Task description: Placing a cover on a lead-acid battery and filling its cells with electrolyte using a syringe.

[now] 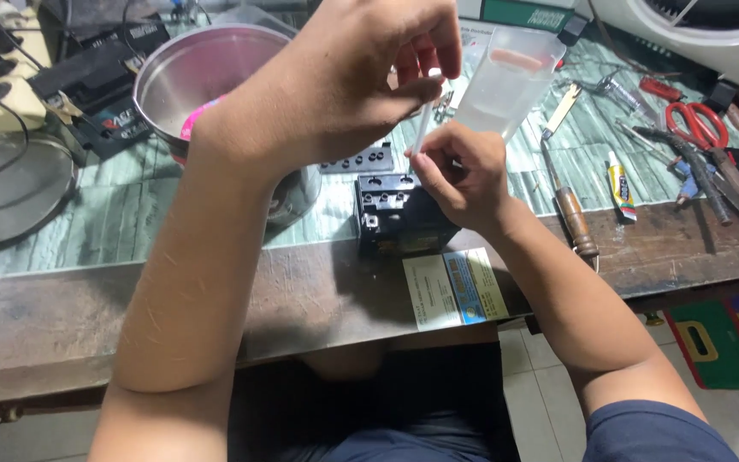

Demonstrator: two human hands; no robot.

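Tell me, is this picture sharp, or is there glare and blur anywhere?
Head view: mostly sharp; the raised left hand looms large and slightly soft, being close to the lens; soft glare inside the round steel pot; the dark space under the wooden bench edge sits in shadow.

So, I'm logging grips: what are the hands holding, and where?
Both hold a thin white tube: left hand pinches its top, right hand its lower end.

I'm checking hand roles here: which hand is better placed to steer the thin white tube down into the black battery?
Probably the right hand: it grips the tube low, just above the battery top. The left hand pinches the tube's upper end, farther from the battery.
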